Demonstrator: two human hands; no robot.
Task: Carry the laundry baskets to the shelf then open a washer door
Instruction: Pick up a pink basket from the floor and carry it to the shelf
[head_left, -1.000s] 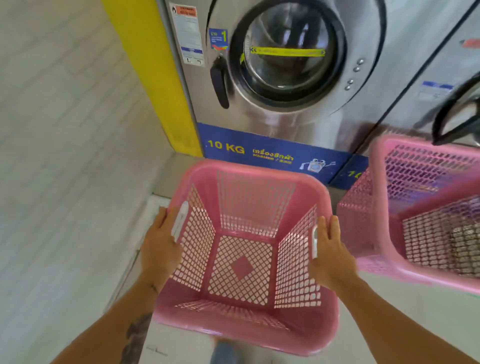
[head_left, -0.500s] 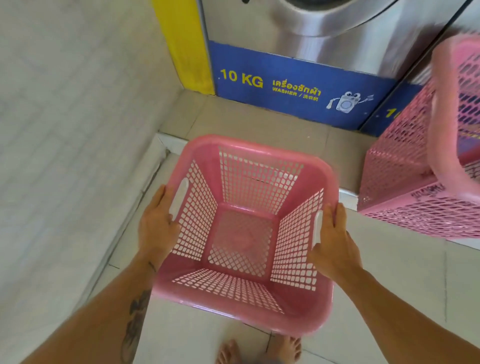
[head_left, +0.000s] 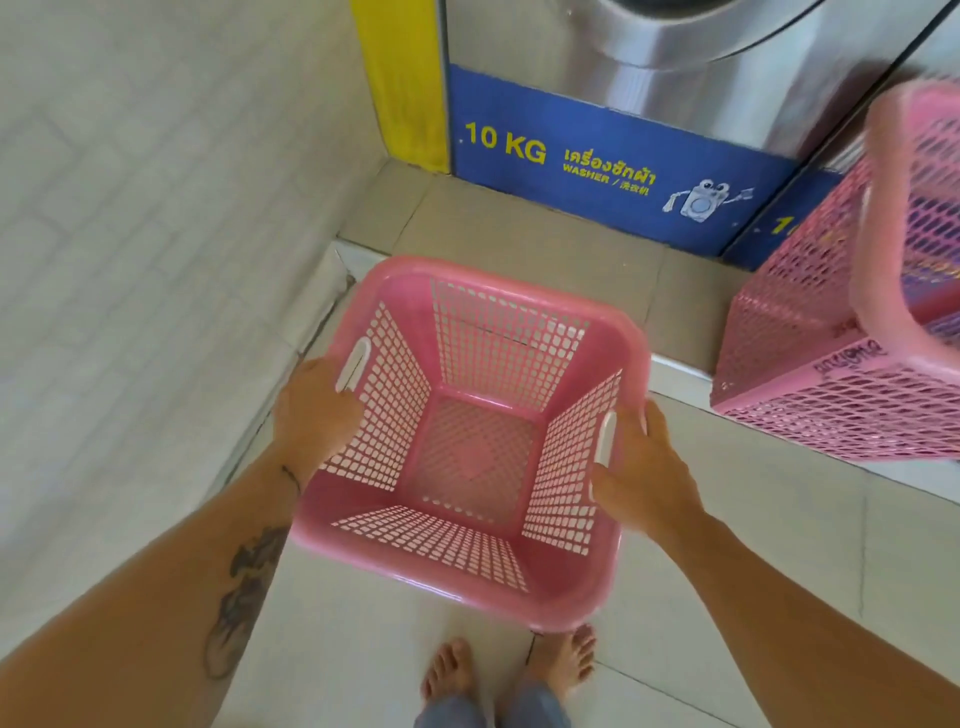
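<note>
From the head camera we look down at a pink laundry basket (head_left: 470, 441) held in front of the body above a pale tiled floor (head_left: 779, 571). It is empty, with perforated walls, a lattice bottom and white handle slots on two opposite sides. Our left hand (head_left: 317, 410) presses against the left wall just below the handle slot, its fingers (head_left: 345, 397) curled onto the rim, grasping the basket. Our right hand (head_left: 641, 478) wraps the right wall beside the other slot, its fingers (head_left: 608, 480) hooked inside, also gripping it. A tattoo shows on the left forearm (head_left: 244, 587). Two bare feet (head_left: 511, 670) stand on the floor just beneath the basket's near edge. Ahead, on a raised step (head_left: 519, 228), stands a steel washer (head_left: 675, 62) with a blue base panel reading "10 KG" and "WASHER"; only the lower curve of its door shows at the top edge. A yellow strip (head_left: 405, 83) runs beside it, next to a white tiled wall (head_left: 156, 208). To the right, well apart from our hands, more pink baskets (head_left: 831, 338) sit at the step's edge, partly cut off.
</note>
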